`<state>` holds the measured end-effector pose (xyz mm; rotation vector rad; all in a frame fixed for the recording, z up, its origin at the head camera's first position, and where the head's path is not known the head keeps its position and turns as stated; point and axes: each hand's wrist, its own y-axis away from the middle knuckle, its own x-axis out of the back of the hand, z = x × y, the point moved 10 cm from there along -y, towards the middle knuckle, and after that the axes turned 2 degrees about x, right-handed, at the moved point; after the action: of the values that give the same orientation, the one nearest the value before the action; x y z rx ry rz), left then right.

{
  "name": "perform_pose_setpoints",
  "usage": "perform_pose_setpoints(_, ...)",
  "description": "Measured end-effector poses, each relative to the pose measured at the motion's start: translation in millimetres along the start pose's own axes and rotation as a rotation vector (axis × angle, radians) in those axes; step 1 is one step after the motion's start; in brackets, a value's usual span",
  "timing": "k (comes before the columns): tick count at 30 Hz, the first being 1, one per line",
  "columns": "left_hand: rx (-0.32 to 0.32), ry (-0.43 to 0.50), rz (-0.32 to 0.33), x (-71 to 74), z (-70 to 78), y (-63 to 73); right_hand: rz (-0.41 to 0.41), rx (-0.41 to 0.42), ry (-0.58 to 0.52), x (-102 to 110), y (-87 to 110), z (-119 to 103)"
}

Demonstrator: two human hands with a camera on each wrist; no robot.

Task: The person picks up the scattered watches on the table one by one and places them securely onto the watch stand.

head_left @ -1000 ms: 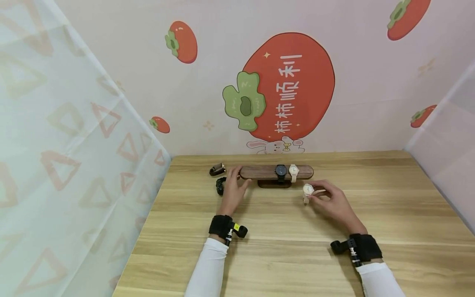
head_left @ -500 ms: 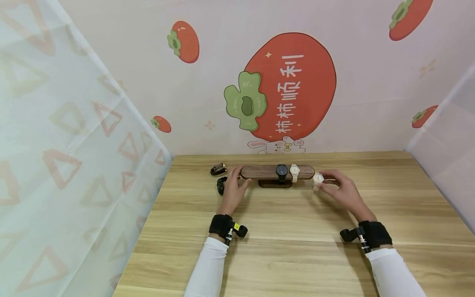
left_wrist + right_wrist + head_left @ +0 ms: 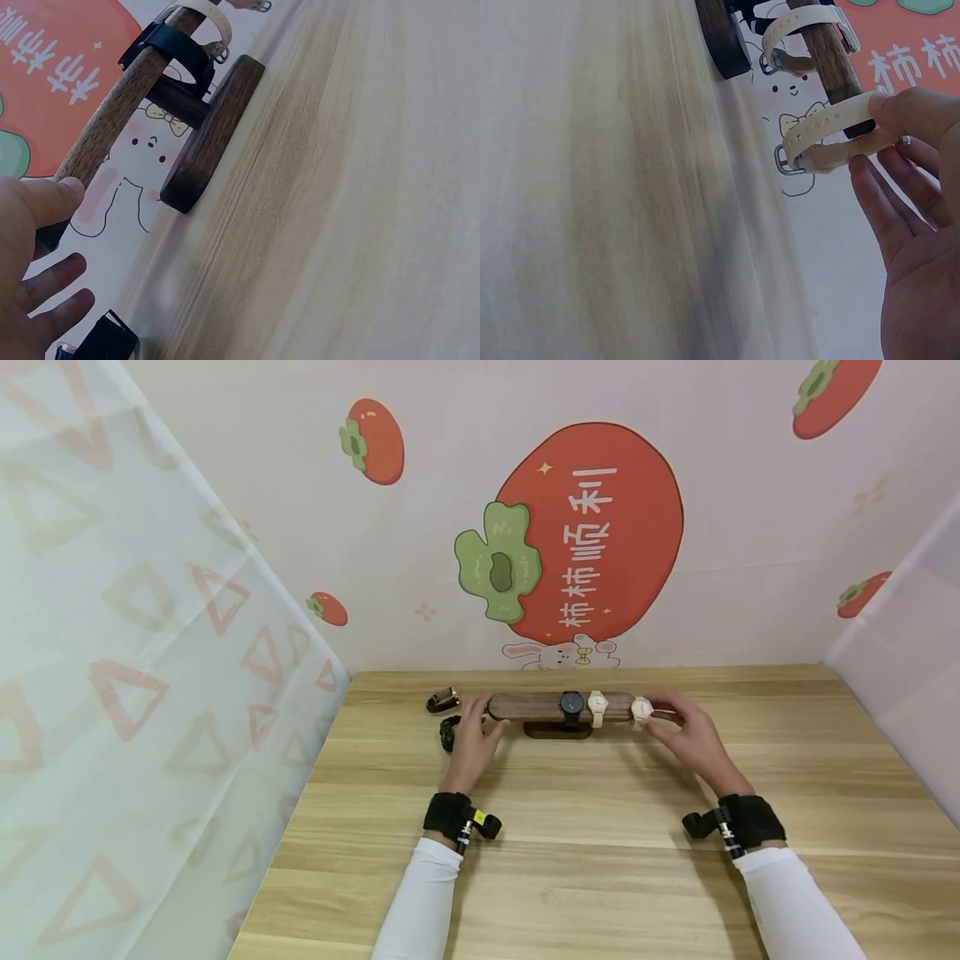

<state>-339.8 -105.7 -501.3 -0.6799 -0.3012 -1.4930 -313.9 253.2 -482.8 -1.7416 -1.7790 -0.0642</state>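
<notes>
A dark wooden watch stand with a long rounded bar stands near the back of the table. My left hand grips the bar's left end, with the thumb on it and two other fingers spread below. A cream-strapped wristwatch is pinched in my right hand at the bar's right end. In the right wrist view its buckled strap loops around the bar's tip. A black watch and another cream watch hang on the bar.
A dark brown-strapped watch and a black chunky watch lie left of the stand, the latter partly behind my left hand. The wooden table meets a patterned back wall just behind the stand.
My right hand has carried the cream watch right and back, from in front of the stand to beyond its right end, then onto the bar's tip. The left hand has kept its place.
</notes>
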Motion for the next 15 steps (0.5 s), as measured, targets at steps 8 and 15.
perform_pose_setpoints(8, -0.003, 0.001, 0.002, 0.2, 1.1, 1.4, -0.010, 0.015, -0.016, -3.6, -8.8, 1.1)
perform_pose_setpoints(15, -0.012, 0.001, 0.011, 0.3, -0.6, 0.0, -0.046, 0.009, -0.027, -6.9, -13.4, 0.7)
